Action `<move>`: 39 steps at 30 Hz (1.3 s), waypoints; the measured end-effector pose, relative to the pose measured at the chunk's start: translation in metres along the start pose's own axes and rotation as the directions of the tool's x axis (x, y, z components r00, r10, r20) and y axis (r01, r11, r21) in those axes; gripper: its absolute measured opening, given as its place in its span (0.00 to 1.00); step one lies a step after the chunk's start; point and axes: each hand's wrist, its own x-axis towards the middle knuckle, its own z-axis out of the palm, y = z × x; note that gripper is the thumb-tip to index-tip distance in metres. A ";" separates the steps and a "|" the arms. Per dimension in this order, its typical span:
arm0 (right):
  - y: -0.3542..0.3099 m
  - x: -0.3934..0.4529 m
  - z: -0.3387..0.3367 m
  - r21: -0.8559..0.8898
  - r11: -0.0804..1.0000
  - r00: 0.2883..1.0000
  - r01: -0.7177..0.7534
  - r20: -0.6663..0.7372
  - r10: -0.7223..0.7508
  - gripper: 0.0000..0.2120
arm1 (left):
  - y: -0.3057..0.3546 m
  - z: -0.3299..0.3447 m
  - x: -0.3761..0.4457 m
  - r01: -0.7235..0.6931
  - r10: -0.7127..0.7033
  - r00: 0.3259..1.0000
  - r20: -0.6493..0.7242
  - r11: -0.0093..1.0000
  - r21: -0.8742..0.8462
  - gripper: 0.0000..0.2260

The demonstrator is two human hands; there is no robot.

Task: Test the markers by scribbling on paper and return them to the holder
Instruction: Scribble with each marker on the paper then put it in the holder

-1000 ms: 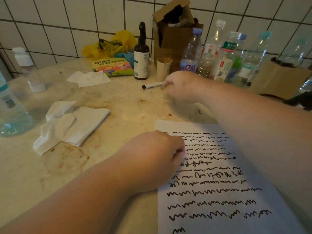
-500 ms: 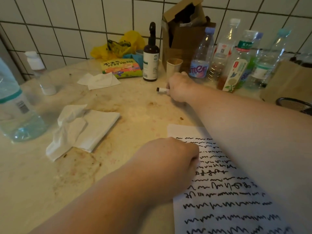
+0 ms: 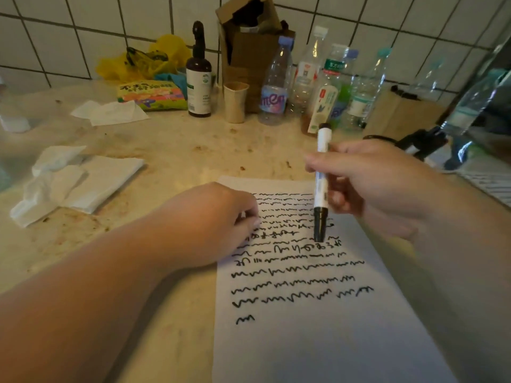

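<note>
Right hand [image 3: 367,183] grips marker [image 3: 320,183], white body, black cap pointing down. Marker held upright above paper [image 3: 318,341], not touching it. Left hand [image 3: 210,225] rests on left edge of paper, fingers curled, holding nothing seen. Paper lies flat on worktop [image 3: 171,150], covered with rows of black squiggles. Paper cup [image 3: 235,102] stands far back near brown bottle [image 3: 198,78]. Crumpled tissues [image 3: 72,181] lie at left.

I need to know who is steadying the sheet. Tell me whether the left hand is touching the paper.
Touching. The head view shows the left hand resting on the paper's upper left corner, its curled fingers covering the scribbled lines there.
</note>
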 end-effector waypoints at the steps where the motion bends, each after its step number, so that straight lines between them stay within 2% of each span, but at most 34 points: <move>1: 0.007 -0.007 -0.003 0.028 1.000 1.000 -0.004 -0.018 0.004 0.10 | 0.001 -0.001 -0.001 0.010 -0.010 1.000 -0.008 1.000 -0.006 0.09; 7: 0.046 -0.012 0.006 0.184 0.974 0.990 0.133 -0.079 -0.120 0.11 | 0.017 -0.010 -0.008 0.043 -0.034 0.999 0.037 0.955 -0.293 0.16; 10: 0.052 -0.010 0.008 0.156 0.964 0.976 0.214 -0.062 -0.207 0.12 | 0.021 -0.009 -0.008 0.051 -0.044 0.999 0.033 0.964 -0.263 0.15; 14: 0.055 -0.010 0.009 0.211 0.942 0.963 0.260 0.010 -0.268 0.08 | 0.022 -0.007 -0.008 0.021 -0.024 1.000 -0.005 0.947 -0.321 0.03; 18: 0.054 -0.012 0.010 0.286 0.924 0.951 0.254 0.100 -0.292 0.08 | 0.020 -0.007 -0.007 -0.058 0.056 0.998 -0.015 0.956 -0.287 0.05; 21: 0.054 -0.015 0.004 0.287 0.901 0.918 0.325 0.135 -0.374 0.08 | 0.017 -0.016 -0.010 -0.141 0.203 0.961 0.186 0.943 -0.302 0.09; 23: 0.053 -0.017 -0.006 0.362 0.856 0.889 0.369 0.133 -0.439 0.06 | 0.012 -0.022 -0.014 -0.146 0.259 0.921 0.293 0.923 -0.357 0.09; 24: 0.052 -0.018 -0.011 0.395 0.836 0.879 0.381 0.127 -0.460 0.08 | 0.009 -0.025 -0.015 -0.133 0.250 0.932 0.264 0.910 -0.392 0.09; 26: 0.053 -0.019 -0.013 0.396 0.844 0.878 0.363 0.159 -0.452 0.11 | 0.004 -0.028 -0.014 -0.081 0.140 0.986 0.095 0.885 -0.459 0.11; 28: 0.054 -0.021 -0.008 0.284 0.899 0.870 0.333 0.274 -0.409 0.06 | 0.006 -0.025 -0.010 -0.030 0.021 0.999 -0.030 0.924 -0.382 0.12; 29: 0.054 -0.022 -0.002 0.196 0.924 0.861 0.327 0.341 -0.377 0.06 | 0.008 -0.022 -0.008 -0.013 -0.003 0.998 -0.062 0.964 -0.266 0.12; 31: 0.052 -0.026 0.007 0.038 0.941 0.849 0.336 0.421 -0.320 0.08 | 0.012 -0.014 -0.007 -0.018 0.016 0.999 -0.052 0.999 -0.045 0.11; 32: 0.050 -0.028 0.009 -0.006 0.943 0.851 0.332 0.433 -0.297 0.08 | 0.011 -0.011 -0.007 -0.023 0.023 0.999 -0.025 1.000 -0.004 0.11; 39: 0.045 -0.038 0.015 -0.087 0.965 0.850 0.248 0.498 -0.173 0.06 | 0.007 -0.002 -0.005 -0.011 0.011 1.000 0.021 1.000 0.004 0.15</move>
